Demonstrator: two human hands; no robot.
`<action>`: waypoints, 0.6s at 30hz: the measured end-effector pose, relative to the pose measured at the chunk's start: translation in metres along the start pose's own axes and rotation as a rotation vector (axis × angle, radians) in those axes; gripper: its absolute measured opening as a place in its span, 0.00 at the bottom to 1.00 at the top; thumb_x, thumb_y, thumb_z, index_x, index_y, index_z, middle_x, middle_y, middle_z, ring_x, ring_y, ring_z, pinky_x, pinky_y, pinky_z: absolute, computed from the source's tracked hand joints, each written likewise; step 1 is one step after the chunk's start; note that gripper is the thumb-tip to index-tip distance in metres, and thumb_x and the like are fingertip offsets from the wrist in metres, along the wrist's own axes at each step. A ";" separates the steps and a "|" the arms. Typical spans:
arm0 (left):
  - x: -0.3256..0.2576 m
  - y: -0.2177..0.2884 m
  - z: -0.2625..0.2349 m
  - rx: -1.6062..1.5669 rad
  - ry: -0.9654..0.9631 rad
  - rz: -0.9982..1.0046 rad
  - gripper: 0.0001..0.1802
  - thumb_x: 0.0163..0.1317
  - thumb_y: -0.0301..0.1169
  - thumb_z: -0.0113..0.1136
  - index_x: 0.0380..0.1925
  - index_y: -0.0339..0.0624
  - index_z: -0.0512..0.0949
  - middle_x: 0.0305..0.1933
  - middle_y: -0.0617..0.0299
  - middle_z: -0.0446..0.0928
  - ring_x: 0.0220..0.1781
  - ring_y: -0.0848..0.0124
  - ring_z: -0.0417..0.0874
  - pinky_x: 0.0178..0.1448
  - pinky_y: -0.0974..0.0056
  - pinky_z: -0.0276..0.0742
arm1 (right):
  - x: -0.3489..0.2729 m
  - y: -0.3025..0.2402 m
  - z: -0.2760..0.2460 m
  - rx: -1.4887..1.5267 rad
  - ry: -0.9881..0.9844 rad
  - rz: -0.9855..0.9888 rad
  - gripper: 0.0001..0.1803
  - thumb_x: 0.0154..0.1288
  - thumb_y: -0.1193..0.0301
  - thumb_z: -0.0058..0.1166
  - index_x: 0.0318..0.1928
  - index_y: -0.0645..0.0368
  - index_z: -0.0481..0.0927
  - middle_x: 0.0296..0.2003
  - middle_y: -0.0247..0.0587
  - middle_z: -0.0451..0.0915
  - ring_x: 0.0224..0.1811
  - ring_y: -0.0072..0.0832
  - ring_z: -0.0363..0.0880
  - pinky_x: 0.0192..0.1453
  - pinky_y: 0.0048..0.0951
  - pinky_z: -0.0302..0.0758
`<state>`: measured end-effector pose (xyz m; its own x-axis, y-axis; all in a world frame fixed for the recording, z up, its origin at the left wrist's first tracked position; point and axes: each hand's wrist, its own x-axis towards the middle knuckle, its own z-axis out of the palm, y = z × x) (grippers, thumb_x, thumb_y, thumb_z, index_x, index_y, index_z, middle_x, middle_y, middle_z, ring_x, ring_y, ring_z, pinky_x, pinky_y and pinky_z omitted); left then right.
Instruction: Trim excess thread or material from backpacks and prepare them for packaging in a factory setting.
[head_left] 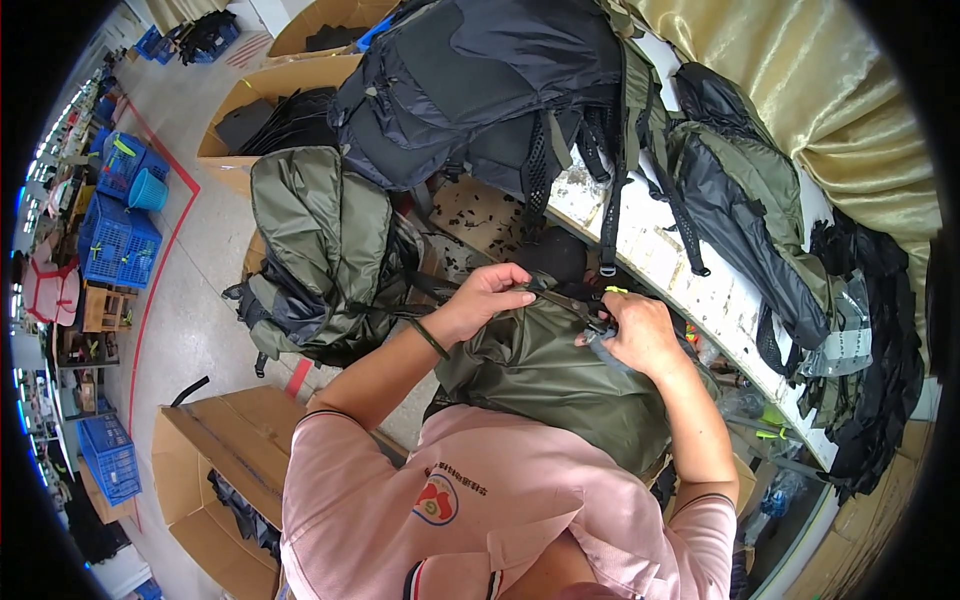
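An olive-green backpack (545, 365) rests against my chest in the middle of the view. My left hand (490, 295) pinches a dark strap (560, 298) running along the pack's top edge. At the strap's other end, my right hand (635, 335) is closed around a small grey tool (603, 345). A thin black band circles my left wrist.
A white worktable (660, 260) carries a heap of dark and olive backpacks (480, 80). Another olive pack (320, 250) sits at my left. Open cardboard boxes (215, 450) stand on the floor, with blue crates (120, 240) farther left and a gold curtain (840, 90) behind.
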<state>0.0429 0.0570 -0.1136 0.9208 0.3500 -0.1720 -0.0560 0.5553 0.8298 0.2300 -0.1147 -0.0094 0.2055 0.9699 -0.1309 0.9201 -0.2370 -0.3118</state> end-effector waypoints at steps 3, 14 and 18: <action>0.000 -0.001 0.001 0.003 0.000 0.018 0.08 0.61 0.23 0.63 0.40 0.41 0.78 0.39 0.73 0.77 0.40 0.85 0.76 0.48 0.76 0.73 | -0.003 0.000 0.003 0.020 0.014 -0.002 0.30 0.44 0.47 0.70 0.27 0.63 0.75 0.26 0.46 0.80 0.33 0.46 0.81 0.38 0.43 0.76; -0.004 -0.001 0.003 0.009 0.000 0.003 0.08 0.61 0.22 0.63 0.40 0.40 0.78 0.38 0.71 0.78 0.40 0.84 0.77 0.48 0.76 0.73 | -0.008 0.002 0.014 0.036 0.025 0.011 0.31 0.45 0.43 0.68 0.26 0.61 0.76 0.23 0.49 0.80 0.31 0.48 0.82 0.37 0.44 0.77; -0.004 0.007 0.005 0.020 -0.023 -0.011 0.08 0.60 0.22 0.63 0.39 0.41 0.79 0.39 0.70 0.78 0.41 0.82 0.78 0.49 0.73 0.74 | -0.013 0.005 0.007 0.137 0.046 0.064 0.29 0.44 0.50 0.72 0.25 0.62 0.73 0.21 0.51 0.77 0.29 0.51 0.79 0.34 0.42 0.74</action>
<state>0.0411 0.0555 -0.1041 0.9300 0.3265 -0.1690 -0.0387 0.5440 0.8382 0.2300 -0.1291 -0.0159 0.2803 0.9533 -0.1127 0.8510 -0.3011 -0.4302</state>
